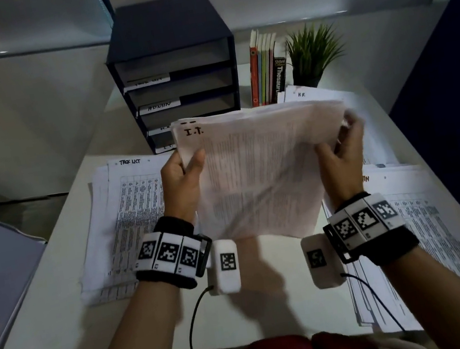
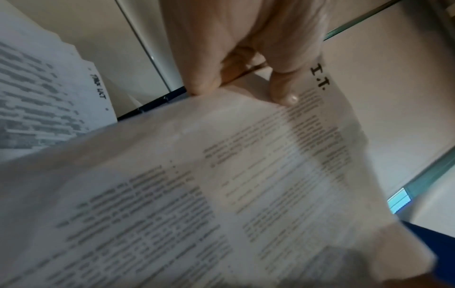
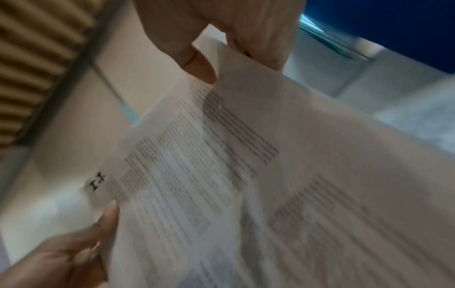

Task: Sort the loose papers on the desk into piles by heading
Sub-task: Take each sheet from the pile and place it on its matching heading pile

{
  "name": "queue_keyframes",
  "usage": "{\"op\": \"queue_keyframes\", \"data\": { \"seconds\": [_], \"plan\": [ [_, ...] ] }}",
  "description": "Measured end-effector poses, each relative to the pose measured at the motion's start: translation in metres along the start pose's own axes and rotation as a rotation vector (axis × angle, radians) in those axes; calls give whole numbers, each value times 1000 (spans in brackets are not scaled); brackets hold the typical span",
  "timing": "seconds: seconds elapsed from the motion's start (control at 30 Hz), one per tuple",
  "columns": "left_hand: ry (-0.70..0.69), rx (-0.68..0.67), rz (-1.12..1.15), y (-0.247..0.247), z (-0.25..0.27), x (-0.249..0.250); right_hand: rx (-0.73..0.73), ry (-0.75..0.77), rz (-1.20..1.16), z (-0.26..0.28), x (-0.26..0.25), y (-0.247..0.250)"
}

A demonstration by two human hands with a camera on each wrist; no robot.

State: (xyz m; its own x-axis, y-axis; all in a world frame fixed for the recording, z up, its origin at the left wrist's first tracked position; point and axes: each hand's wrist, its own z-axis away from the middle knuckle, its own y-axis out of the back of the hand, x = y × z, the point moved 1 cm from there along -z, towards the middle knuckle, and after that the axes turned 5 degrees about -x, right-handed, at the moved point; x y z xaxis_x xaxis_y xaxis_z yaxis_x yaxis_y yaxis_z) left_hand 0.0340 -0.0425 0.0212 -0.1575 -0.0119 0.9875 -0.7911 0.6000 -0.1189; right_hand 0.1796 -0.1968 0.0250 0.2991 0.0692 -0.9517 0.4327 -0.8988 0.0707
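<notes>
I hold a stack of printed sheets headed "I.T." [image 1: 255, 167] up above the desk with both hands. My left hand [image 1: 185, 175] grips its left edge, thumb on the top sheet [image 2: 246, 175]. My right hand [image 1: 340, 152] pinches the right edge, thumb in front and fingers behind [image 3: 221, 155]. On the desk at the left lies a pile headed "Task List" [image 1: 125, 210]. Another pile of tables [image 1: 421, 233] lies at the right, its heading half hidden. A sheet headed "HR" [image 1: 309, 94] lies at the back right.
A dark blue tray sorter [image 1: 175, 70] with labelled shelves stands at the back centre of the white desk [image 1: 272, 289]. Upright books [image 1: 265, 67] and a small potted plant [image 1: 312, 54] stand to its right. A blue partition [image 1: 449, 76] borders the right side.
</notes>
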Motion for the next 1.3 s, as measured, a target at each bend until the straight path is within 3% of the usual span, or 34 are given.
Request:
{"op": "queue_keyframes", "data": {
  "seconds": [0.1,0.27,0.47,0.53,0.73,0.93,1.13,1.23,1.3],
  "plan": [
    [-53,74,-46,-4,-5,11,-31,-31,-19,-1,3,-5],
    [-258,100,70,-3,-16,39,22,174,-125,-19,-23,-3],
    [44,-1,-78,3,7,-13,-140,-138,60,8,26,-10],
    [78,9,-62,0,11,-12,-106,-137,36,5,28,-13],
    [-18,21,6,4,-11,15,-25,63,-73,-13,0,-16],
    [255,2,-122,12,8,-42,-147,-237,117,10,64,-21],
    [268,18,-200,17,-6,-53,-171,-158,133,-8,78,-24],
    [264,-6,-234,23,-27,-52,-177,-213,153,-27,85,-37],
    [342,-35,-165,31,-38,-58,-173,-306,167,-34,94,-45]
  ]
}}
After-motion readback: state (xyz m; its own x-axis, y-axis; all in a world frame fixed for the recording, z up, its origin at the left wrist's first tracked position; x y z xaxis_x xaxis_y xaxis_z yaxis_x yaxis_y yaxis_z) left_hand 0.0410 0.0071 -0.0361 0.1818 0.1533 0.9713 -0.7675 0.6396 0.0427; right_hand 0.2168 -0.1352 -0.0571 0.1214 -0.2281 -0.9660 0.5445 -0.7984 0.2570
